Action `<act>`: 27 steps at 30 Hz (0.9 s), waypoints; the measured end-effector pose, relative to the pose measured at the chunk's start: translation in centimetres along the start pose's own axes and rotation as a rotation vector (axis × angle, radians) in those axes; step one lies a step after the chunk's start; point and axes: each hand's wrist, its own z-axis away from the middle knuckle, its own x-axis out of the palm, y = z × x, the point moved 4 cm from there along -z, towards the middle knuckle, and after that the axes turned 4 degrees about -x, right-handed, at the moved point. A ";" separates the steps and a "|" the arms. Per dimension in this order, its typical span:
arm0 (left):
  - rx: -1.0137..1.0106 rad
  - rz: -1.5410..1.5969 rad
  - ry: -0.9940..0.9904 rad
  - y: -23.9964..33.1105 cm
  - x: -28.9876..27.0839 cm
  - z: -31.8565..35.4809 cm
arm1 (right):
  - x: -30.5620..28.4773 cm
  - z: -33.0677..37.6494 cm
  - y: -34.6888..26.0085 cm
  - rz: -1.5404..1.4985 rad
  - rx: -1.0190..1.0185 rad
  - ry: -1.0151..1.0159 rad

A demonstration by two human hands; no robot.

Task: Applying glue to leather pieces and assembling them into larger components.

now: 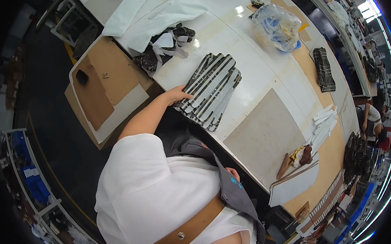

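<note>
I have long, narrow strips (209, 91) of dark plaid cloth, each showing a pale grey-white band along its length. They lie flat in one overlapping spread, side by side, slanting away from me, with their ends unevenly staggered. They rest on the white table (257, 85) close to its near edge, and my left hand (177, 95) grips their left side near the closer end.

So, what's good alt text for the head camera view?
A left hand touches a fanned stack of dark-and-pale fabric strips on a white worktable, with a grey board to the right and a clear plastic bag beyond.
</note>
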 end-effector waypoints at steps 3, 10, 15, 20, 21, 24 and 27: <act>-0.023 0.070 0.083 -0.6 1.8 1.2 | -1.8 -0.2 -0.4 -0.003 -0.020 -0.038; 0.087 0.142 0.285 -2.0 4.6 4.0 | -0.3 -3.1 -7.6 0.144 -0.202 -0.159; 0.224 -0.119 0.397 -1.2 2.4 3.2 | 0.6 -4.2 -7.3 0.121 -0.124 -0.094; 0.104 -0.654 0.257 -0.8 -3.5 -1.4 | -0.6 -3.0 -1.2 0.230 -0.031 0.040; 0.263 -1.025 0.549 3.0 -1.5 1.0 | -1.5 -2.2 1.3 0.177 0.036 0.137; 0.593 -1.187 0.632 7.9 -1.7 1.6 | -2.6 1.3 7.5 0.024 0.302 0.331; 0.762 -1.170 0.397 11.0 2.1 -0.5 | -2.3 5.7 13.3 -0.055 0.491 0.565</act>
